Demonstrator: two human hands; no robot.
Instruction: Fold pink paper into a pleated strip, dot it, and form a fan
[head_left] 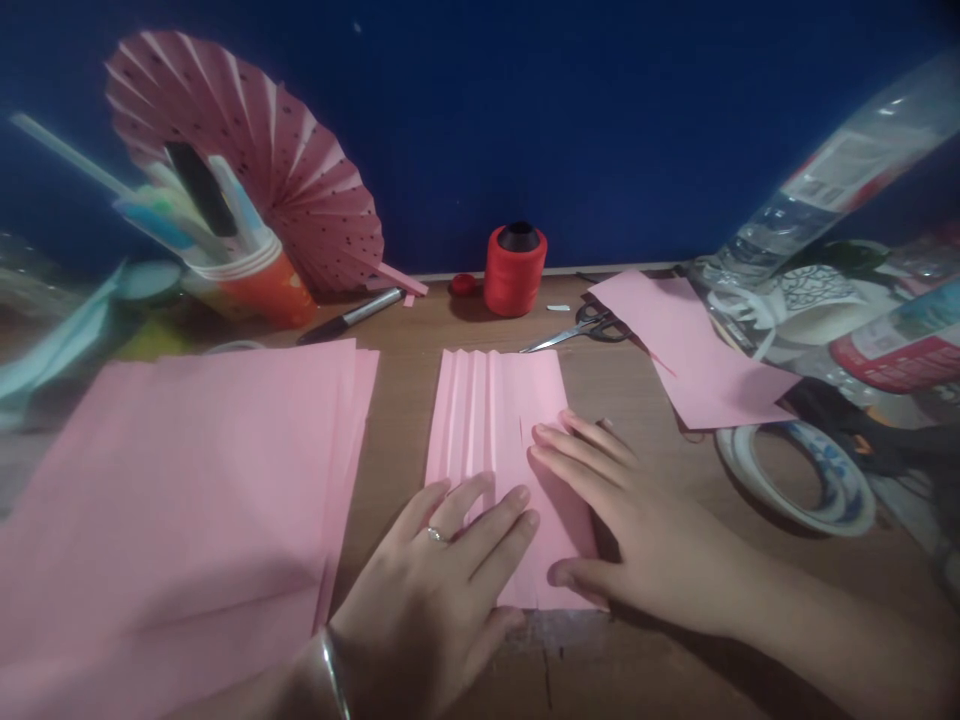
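Observation:
A pink paper sheet lies in front of me on the wooden table. Its left part carries several upright accordion pleats, while the right part is flat. My left hand, with a ring and a bracelet, rests across the lower pleats, fingers stretched out and apart. On the flat right part lies my right hand, its fingertips on the paper and its thumb near the lower edge. Neither hand grips anything. The lower pleats are partly hidden under my left fingers.
Pink sheets are stacked at left. Behind stand a pleated fan, a cup of pens, a marker and a red thread spool. Scissors, a cut pink piece, tape rolls and bottles are at right.

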